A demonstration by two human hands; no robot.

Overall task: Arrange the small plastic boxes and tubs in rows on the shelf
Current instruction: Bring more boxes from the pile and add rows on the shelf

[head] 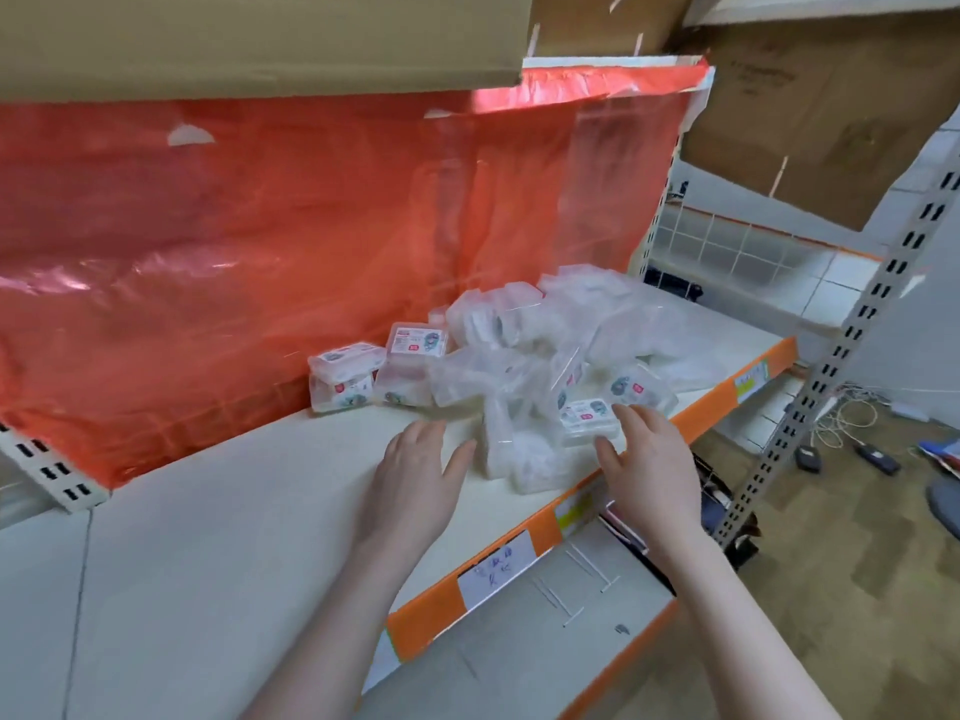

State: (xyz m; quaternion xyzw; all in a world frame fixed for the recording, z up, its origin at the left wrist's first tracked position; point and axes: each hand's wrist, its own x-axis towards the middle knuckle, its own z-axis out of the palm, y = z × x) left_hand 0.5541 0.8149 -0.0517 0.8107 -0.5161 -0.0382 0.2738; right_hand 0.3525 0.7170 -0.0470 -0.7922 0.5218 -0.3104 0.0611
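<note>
A jumbled heap of small clear plastic boxes [540, 345] lies on the white shelf [234, 511], toward its right end. Two stacks of labelled boxes [345, 376] stand against the red backing at the heap's left side. My left hand [415, 480] hovers flat over the shelf just left of the heap, fingers straight, holding nothing. My right hand [644, 459] reaches the heap's front edge, thumb and fingers on either side of a labelled clear box [589, 418]. Whether it grips that box is unclear.
A red plastic sheet [260, 241] covers the shelf back. Cardboard boxes [260, 39] sit overhead. An orange shelf lip [519, 553] carries paper labels. A lower shelf [545, 631] holds thin sticks. A perforated upright [831, 366] stands right; cables and gadgets litter the floor.
</note>
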